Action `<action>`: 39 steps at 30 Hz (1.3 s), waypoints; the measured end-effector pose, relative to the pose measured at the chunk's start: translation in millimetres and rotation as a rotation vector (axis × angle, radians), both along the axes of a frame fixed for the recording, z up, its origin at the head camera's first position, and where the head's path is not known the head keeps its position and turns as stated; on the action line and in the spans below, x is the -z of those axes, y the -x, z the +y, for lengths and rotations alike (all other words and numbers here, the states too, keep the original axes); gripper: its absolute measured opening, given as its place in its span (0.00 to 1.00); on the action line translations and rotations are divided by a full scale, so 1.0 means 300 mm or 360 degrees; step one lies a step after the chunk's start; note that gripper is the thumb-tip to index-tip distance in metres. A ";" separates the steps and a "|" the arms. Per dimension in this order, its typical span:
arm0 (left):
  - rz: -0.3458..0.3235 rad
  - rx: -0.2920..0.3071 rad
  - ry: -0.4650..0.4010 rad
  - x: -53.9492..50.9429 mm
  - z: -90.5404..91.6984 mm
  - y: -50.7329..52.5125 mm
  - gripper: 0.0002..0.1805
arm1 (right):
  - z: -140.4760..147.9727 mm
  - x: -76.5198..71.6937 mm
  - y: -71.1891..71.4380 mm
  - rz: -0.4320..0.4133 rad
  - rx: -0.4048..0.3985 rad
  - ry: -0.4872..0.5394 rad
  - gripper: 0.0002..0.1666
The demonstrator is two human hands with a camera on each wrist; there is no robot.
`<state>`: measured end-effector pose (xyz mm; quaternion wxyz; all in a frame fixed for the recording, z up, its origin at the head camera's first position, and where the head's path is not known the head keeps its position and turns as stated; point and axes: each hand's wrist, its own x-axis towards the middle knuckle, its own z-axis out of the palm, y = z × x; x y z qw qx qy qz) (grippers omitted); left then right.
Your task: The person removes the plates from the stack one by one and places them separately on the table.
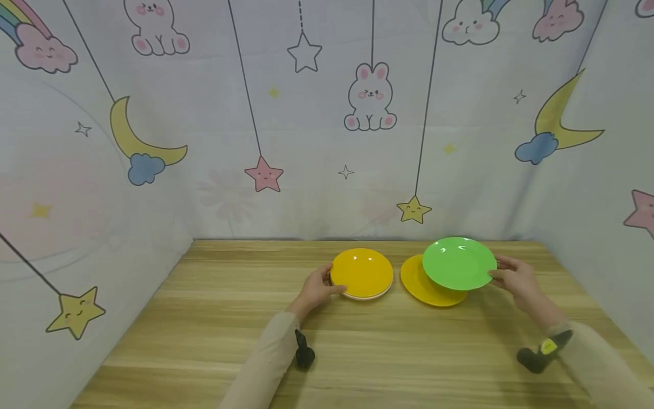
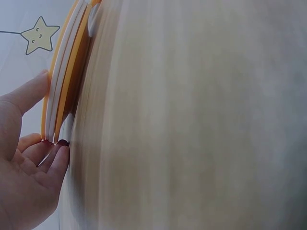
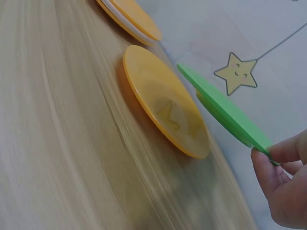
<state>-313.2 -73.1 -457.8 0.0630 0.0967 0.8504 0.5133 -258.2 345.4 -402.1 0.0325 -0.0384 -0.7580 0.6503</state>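
Observation:
My left hand (image 1: pixel 315 291) grips the left edge of a small stack of plates (image 1: pixel 361 272), an orange-yellow plate on top. In the left wrist view a white layer shows between orange rims (image 2: pixel 72 62), the thumb at the top rim and the fingers at the lower edge. My right hand (image 1: pixel 517 279) pinches the right rim of a green plate (image 1: pixel 460 263). That plate is raised and tilted above a yellow plate (image 1: pixel 420 286) on the table; the right wrist view shows a gap between the green plate (image 3: pixel 228 110) and the yellow one (image 3: pixel 163 100).
The wooden table (image 1: pixel 357 352) stretches in front of both arms. A white cloth backdrop (image 1: pixel 317 210) printed with stars, moons and rabbits stands behind the table and along both sides. Black wrist cameras (image 1: pixel 305 357) are strapped over the sleeves.

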 end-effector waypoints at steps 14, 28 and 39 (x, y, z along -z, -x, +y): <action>0.0030 -0.0012 0.0009 0.008 0.005 -0.001 0.42 | 0.110 0.025 -0.036 -0.0121 0.0089 0.0145 0.42; 0.0022 -0.0012 -0.0043 0.009 0.003 0.004 0.42 | 0.186 0.067 -0.068 -0.0156 0.0201 0.0401 0.41; 0.0037 -0.0010 -0.0008 0.015 0.001 0.010 0.43 | 0.223 0.078 -0.085 -0.0292 0.0357 0.0406 0.43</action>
